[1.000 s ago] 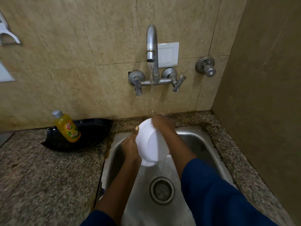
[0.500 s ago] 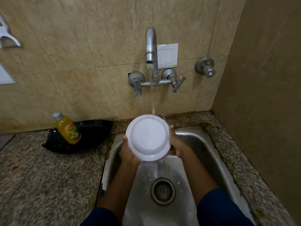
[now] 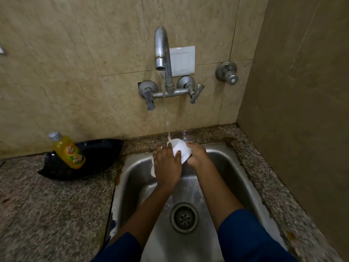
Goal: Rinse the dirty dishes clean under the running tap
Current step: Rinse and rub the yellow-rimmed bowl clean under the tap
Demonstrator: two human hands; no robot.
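A white plate is held tilted on edge over the steel sink, under the thin stream from the wall tap. My left hand lies flat across the plate's near face with fingers spread, covering most of it. My right hand grips the plate's right rim from behind. Water strikes the plate's top edge and splashes. Only the plate's upper part and a sliver at its left edge show.
A yellow dish-soap bottle leans in a black tray on the granite counter at left. The sink drain lies below my arms. A brown wall closes the right side; a valve knob sticks out by the tap.
The plate turned from facing me flat to on edge. My left hand moved from the left rim onto the plate's face. The right hand stays at the right rim.
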